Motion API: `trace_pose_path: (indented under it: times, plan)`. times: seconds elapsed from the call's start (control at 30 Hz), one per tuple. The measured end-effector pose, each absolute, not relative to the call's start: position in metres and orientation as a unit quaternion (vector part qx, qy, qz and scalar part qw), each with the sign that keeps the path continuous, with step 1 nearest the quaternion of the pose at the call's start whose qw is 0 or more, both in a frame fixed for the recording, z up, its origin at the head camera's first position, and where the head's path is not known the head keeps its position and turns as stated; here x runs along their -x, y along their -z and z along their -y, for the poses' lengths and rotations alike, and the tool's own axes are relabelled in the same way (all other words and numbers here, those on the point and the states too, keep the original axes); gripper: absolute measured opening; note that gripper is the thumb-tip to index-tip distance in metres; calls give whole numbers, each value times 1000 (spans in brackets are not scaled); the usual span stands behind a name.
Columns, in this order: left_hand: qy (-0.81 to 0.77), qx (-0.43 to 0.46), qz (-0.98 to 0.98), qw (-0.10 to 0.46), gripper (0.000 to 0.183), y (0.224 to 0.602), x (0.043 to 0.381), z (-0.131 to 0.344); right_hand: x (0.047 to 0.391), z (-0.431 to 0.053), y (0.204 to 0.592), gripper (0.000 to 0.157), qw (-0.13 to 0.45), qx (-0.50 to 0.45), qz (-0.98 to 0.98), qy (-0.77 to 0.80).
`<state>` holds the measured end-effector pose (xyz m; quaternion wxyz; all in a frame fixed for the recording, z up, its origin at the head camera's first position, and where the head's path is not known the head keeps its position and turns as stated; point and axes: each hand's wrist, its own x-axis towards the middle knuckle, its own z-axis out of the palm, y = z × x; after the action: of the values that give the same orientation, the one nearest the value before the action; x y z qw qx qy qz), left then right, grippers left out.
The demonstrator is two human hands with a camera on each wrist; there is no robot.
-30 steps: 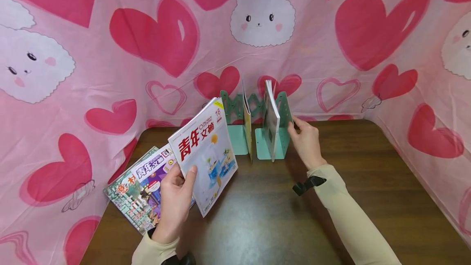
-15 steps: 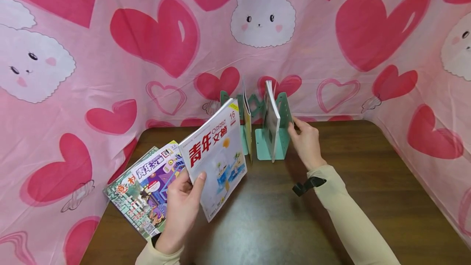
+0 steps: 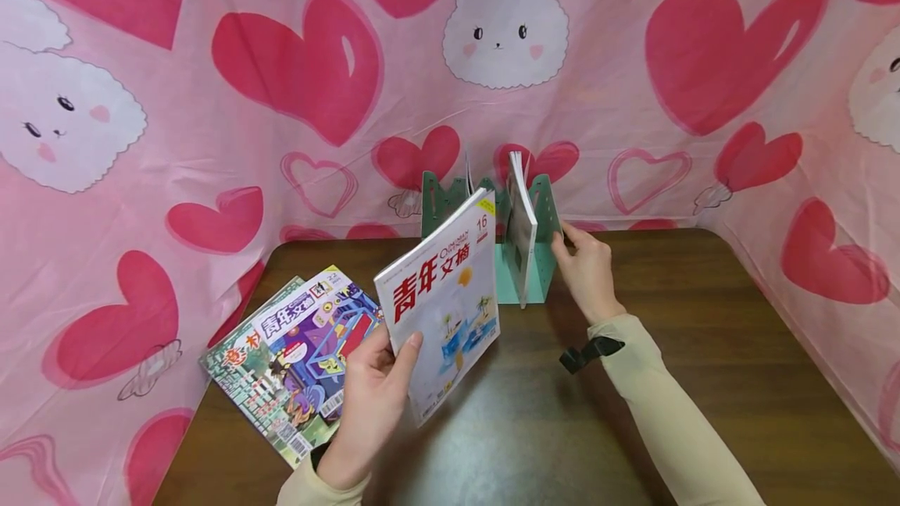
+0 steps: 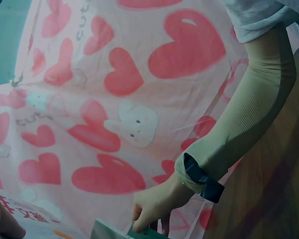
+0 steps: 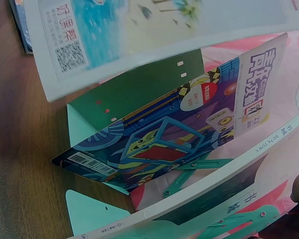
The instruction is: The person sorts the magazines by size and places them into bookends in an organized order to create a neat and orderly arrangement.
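Observation:
My left hand (image 3: 376,397) grips a white magazine (image 3: 450,358) by its left side, thumb on the front cover, and holds it tilted above the table. The magazine's top right part overlaps the green expandable bookend (image 3: 544,264) in the head view. My right hand (image 3: 589,272) pinches the bookend's right end plate. Inside the bookend, a grey-white magazine (image 3: 520,233) stands near that plate. A purple magazine (image 5: 174,134) stands further left in it, mostly hidden in the head view but plain in the right wrist view. Between these two is a gap.
A purple-covered magazine (image 3: 330,342) lies on a green-covered magazine (image 3: 263,397) at the table's left side. Behind the brown table (image 3: 703,350) hangs a pink cloth (image 3: 598,108) with hearts and rabbits, close behind the bookend.
My left hand has carried the white magazine rightward, in front of the bookend's left part. More of the lying magazines now shows. My right hand has stayed on the end plate.

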<state>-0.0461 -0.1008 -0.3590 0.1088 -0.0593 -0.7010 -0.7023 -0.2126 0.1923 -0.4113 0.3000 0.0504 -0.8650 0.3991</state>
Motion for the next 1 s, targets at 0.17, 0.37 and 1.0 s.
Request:
trace_pose_path:
  times: [0.17, 0.37, 1.0]
  plan:
    - [709, 88, 688, 127, 34, 363, 54, 90, 213, -193, 412, 30, 305, -52, 863, -399]
    - [704, 93, 690, 138, 36, 370, 65, 78, 213, -193, 412, 30, 303, -55, 864, -399]
    - [675, 102, 710, 170, 43, 392, 94, 43, 212, -191, 409, 30, 300, -52, 862, -405]
